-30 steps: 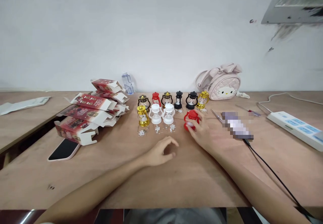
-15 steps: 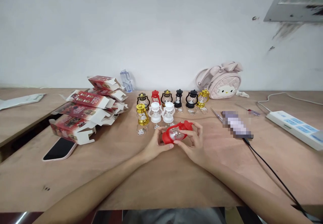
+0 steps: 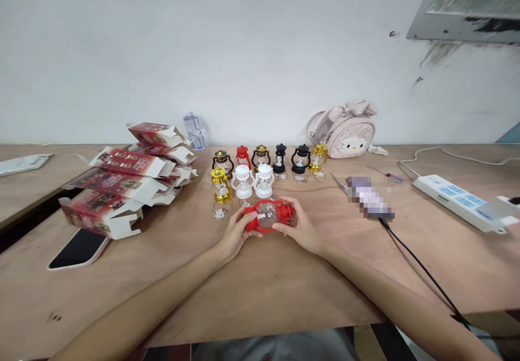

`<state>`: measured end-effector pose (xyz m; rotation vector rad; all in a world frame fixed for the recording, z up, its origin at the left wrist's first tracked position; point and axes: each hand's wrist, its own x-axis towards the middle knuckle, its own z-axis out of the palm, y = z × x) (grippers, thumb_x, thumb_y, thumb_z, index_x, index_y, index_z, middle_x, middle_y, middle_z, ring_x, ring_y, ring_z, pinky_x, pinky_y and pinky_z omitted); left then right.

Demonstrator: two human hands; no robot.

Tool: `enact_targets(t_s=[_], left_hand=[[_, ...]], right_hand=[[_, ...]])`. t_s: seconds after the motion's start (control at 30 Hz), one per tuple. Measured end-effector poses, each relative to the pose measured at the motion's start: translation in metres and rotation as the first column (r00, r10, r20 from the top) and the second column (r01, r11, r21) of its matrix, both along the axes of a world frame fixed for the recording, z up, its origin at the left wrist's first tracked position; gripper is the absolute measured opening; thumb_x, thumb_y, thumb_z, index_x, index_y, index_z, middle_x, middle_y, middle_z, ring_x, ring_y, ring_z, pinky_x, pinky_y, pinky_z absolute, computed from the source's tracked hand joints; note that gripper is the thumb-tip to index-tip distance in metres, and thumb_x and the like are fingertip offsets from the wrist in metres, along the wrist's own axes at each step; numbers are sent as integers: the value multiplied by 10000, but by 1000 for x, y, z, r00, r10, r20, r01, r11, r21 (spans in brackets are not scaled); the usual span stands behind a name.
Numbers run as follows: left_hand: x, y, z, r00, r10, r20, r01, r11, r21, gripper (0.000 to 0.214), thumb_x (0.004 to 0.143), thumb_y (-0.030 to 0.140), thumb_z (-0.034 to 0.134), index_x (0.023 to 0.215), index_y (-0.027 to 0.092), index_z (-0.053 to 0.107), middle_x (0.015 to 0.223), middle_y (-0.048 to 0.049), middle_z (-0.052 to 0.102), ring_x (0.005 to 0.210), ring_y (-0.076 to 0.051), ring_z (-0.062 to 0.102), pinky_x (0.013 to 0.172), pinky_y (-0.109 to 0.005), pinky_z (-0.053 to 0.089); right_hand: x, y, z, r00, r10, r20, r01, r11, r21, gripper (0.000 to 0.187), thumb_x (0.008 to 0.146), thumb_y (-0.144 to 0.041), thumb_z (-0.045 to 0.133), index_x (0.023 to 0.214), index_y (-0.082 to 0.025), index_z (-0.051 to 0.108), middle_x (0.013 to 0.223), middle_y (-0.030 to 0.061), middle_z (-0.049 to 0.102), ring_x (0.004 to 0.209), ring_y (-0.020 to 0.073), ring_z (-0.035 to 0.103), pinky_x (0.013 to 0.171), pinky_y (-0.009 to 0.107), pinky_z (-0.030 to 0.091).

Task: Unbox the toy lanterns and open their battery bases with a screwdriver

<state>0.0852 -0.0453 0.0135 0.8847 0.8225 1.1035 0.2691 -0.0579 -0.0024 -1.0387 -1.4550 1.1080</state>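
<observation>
A small red toy lantern (image 3: 269, 215) with a clear globe lies on its side between both my hands, just above the wooden table (image 3: 260, 290). My left hand (image 3: 234, 233) grips its base end and my right hand (image 3: 298, 226) grips its top end. Behind them stand several miniature lanterns: a gold lantern (image 3: 220, 185) and two white lanterns (image 3: 252, 181) in the near row, with black, red and gold ones in the far row (image 3: 280, 159). Small plastic tabs (image 3: 220, 213) lie in front of the near row.
A stack of red and white cartons (image 3: 117, 179) sits at the left, with a dark phone (image 3: 79, 248) in front of it. A pink cat-face bag (image 3: 345, 133) and a water bottle (image 3: 193, 130) stand by the wall. A screwdriver (image 3: 338, 181), a cabled device (image 3: 369, 204) and a power strip (image 3: 457, 202) lie at the right.
My right hand picked the red lantern up from beside the row and brought it toward me. My left hand rose from the table and took its other end; the lantern now lies sideways.
</observation>
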Motion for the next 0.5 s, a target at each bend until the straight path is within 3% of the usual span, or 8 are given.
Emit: enact_targets(t_s=[0.3, 0.5], left_hand=[[-1, 2, -4, 994, 104, 16, -105, 994, 32, 340, 594, 352, 741, 793, 150, 554, 780, 2, 575, 623, -107, 554, 446, -211, 513], [-3, 3, 0, 998, 43, 37, -42, 999, -24, 321, 630, 325, 692, 850, 164, 521, 755, 9, 580, 592, -108, 558, 431, -205, 493]], right_hand=[[4, 9, -2, 988, 90, -125, -100, 992, -78, 441, 726, -362, 688, 1093, -223, 484, 932, 17, 644, 940, 192, 591, 886, 354, 436], [7, 13, -6, 983, 7, -183, -11, 1000, -23, 352, 736, -355, 631, 1055, -236, 542, 1149, 26, 587, 1091, 201, 520, 974, 362, 387]])
